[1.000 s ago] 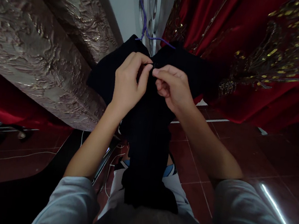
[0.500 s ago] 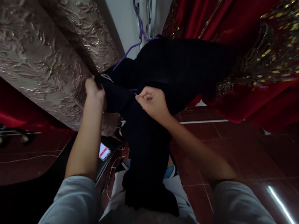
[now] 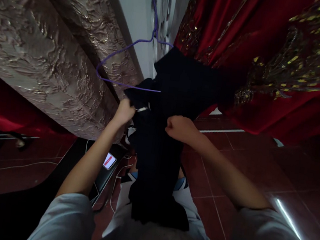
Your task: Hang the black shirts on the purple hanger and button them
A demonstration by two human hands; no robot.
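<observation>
A black garment (image 3: 179, 87) hangs partly on a purple wire hanger (image 3: 118, 57), whose left side is bare. The cloth trails down to my lap. My left hand (image 3: 124, 112) is closed on the garment's left edge, just under the hanger's lower wire. My right hand (image 3: 180, 128) is closed in a fist on the front of the same garment, a little right of centre.
A silver brocade drape (image 3: 39, 49) hangs at the left and a red drape with gold sequins (image 3: 279, 61) at the right. A white rack (image 3: 165, 14) stands behind the hanger. A phone (image 3: 109, 160) lies on a dark surface below my left arm. Red tiled floor (image 3: 249, 155) spreads to the right.
Both hands went from pinching the garment's top at the hanger to gripping lower. The left shoulder of the garment has come off the hanger, which now shows bare on that side.
</observation>
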